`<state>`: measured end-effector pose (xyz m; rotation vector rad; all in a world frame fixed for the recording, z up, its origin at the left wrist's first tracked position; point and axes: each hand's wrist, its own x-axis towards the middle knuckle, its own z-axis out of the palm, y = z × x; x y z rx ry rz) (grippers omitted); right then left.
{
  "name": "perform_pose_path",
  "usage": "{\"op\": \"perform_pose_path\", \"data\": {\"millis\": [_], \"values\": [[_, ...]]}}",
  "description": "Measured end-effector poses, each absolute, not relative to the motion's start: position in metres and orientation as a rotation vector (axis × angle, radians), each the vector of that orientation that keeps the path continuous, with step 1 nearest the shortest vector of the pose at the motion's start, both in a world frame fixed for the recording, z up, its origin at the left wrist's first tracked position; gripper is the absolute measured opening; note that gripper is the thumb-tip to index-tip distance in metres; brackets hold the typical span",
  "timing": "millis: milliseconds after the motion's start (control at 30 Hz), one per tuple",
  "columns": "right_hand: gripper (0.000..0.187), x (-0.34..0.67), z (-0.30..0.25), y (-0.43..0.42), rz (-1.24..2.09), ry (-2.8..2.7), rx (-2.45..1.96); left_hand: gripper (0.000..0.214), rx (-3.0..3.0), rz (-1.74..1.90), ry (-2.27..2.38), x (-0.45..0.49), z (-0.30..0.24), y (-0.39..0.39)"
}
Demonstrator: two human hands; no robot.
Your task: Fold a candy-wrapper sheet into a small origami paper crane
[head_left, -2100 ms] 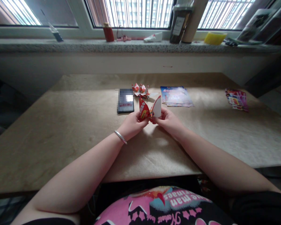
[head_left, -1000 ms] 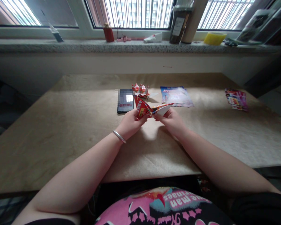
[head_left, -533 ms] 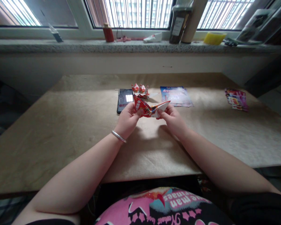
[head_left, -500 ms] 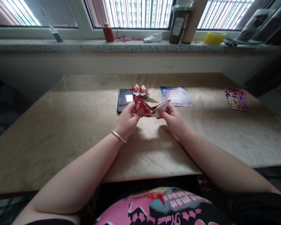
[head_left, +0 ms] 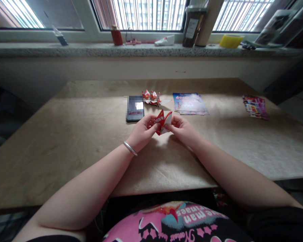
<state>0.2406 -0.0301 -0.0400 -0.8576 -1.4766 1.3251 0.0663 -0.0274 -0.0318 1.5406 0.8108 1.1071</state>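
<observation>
Between my two hands is a small piece of folded paper (head_left: 160,118), red with white lettering on its left part and white on its right part. Two points of it stick upward with a gap between them. My left hand (head_left: 145,129) pinches its left side between thumb and fingers. The right side is pinched by my right hand (head_left: 183,129), the thumb lying on the white face. Just beyond the hands sit several red and white folded paper pieces (head_left: 151,97). A black phone (head_left: 135,109) lies to the left of them.
Blue printed sheets (head_left: 190,103) lie stacked beyond my right hand. Farther right on the wooden table (head_left: 65,144) is a pile of pink and red printed papers (head_left: 255,107). Behind the table, a stone windowsill (head_left: 91,51) bears a dark jar (head_left: 192,27) and a yellow object (head_left: 231,41).
My hands have come closer together. The folded paper has gone from spread wide to narrow, its two points now upright.
</observation>
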Motion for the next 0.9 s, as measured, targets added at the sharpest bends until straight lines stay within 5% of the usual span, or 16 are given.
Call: {"op": "perform_pose_path", "data": {"millis": [900], "values": [[0.031, 0.238, -0.029, -0.039, 1.099, -1.436, -0.927, 0.024, 1.467, 1.113, 0.861, 0.069, -0.029, -0.03]]}}
